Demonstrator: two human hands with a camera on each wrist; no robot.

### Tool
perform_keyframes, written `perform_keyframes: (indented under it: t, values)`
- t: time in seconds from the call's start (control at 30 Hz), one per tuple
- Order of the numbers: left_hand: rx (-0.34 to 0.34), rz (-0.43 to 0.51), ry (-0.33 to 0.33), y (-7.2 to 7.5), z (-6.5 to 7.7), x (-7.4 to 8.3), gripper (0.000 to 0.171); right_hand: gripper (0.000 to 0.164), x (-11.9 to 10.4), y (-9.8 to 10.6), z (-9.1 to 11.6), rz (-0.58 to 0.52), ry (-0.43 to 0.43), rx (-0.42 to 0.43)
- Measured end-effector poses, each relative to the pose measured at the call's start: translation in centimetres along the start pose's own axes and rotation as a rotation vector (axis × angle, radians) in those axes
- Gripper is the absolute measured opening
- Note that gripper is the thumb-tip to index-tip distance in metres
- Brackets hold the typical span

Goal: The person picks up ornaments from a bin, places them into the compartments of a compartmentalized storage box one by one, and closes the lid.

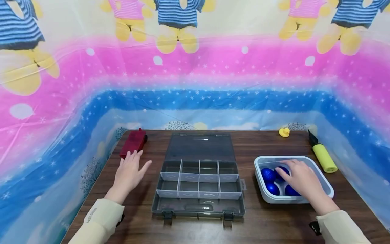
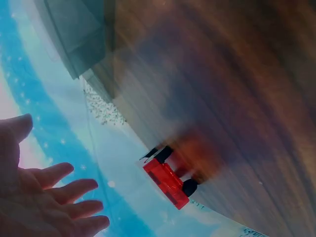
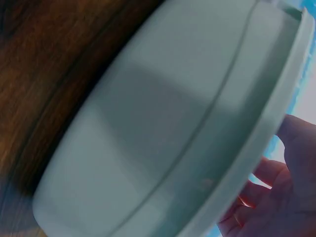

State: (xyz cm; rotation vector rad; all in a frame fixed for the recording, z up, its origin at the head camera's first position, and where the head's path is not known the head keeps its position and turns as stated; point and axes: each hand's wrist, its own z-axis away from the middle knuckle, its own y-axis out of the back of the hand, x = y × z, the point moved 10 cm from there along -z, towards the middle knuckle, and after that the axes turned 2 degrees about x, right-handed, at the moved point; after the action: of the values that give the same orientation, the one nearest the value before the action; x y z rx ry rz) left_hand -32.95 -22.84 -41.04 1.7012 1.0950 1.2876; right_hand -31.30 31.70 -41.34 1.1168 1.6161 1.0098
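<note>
My left hand [image 1: 129, 173] is held over the table with its fingers spread, holding nothing. Just beyond its fingertips is a red toy vehicle [image 1: 133, 143], whose black wheels show in the left wrist view. On the right, my right hand [image 1: 301, 178] reaches over a pale grey-blue plastic tub [image 1: 265, 196]. Inside the tub lie several blue balls [image 1: 268, 175], some glittery and some smooth; the hand partly covers those nearest to it. In the right wrist view the tub's wall [image 3: 148, 123] fills most of the picture, with the fingers at its rim.
Between the hands lies a grey compartment box [image 1: 198, 203], its see-through lid [image 1: 199, 147] folded back and white dividers inside. A yellow rubber duck [image 1: 284, 132] sits at the back right. Beside the tub is a yellow-green hand pump [image 1: 324, 157]. A printed cloth hangs around the table.
</note>
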Motion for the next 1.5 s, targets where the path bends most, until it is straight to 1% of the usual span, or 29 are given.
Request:
perform_keyframes:
  t: [0.1,0.23,0.3,0.4,0.47,0.6,0.7,0.8,0.9,1.0,1.13,1.37,1.5]
  values:
    - [-0.026,0.034,-0.018,0.0,1.2,0.1,0.071,0.05,-0.2,-1.3,0.1,0.004,-0.002,-0.051]
    - [-0.065,0.081,-0.027,-0.4,2.6,0.1,0.074,0.056,-0.4,-2.7,-0.2,0.016,0.005,-0.076]
    - [-0.116,0.115,-0.021,-1.1,3.3,0.2,0.079,0.058,-0.5,-3.2,-0.5,0.026,0.018,-0.081]
    - [-0.203,0.166,-0.014,-2.5,4.5,0.5,0.09,0.059,-0.5,-3.8,-0.7,0.036,0.028,-0.084]
    - [-0.242,0.192,-0.008,-3.5,5.4,0.8,0.091,0.059,-0.5,-4.0,-0.8,0.036,0.03,-0.085]
    - [-0.269,0.223,-0.018,-4.8,7.0,1.1,0.087,0.06,-0.7,-4.3,-1.0,0.042,0.038,-0.091]
    - [-0.303,0.266,-0.014,-5.6,8.0,1.2,0.087,0.061,-1.0,-4.5,-1.1,0.049,0.048,-0.098]
    - [-0.346,0.318,0.011,-6.4,8.7,1.1,0.088,0.06,-1.2,-4.7,-1.2,0.051,0.054,-0.104]
    - [-0.364,0.351,0.02,-6.8,9.2,1.2,0.088,0.057,-1.2,-4.8,-1.2,0.052,0.052,-0.103]
    - [-0.372,0.375,0.028,-7.0,9.4,1.2,0.088,0.055,-1.3,-4.7,-1.2,0.046,0.046,-0.093]
    - [-0.378,0.388,0.015,-7.1,9.6,1.4,0.087,0.056,-1.3,-4.0,-0.9,0.02,0.015,-0.071]
    - [-0.356,0.36,-0.049,-6.8,9.9,1.9,0.087,0.058,-1.2,-1.5,-0.4,-0.013,-0.035,0.006]
    - [-0.372,0.357,-0.055,-6.8,9.9,2.0,0.087,0.059,-0.9,0.4,-0.1,-0.01,-0.052,0.074]
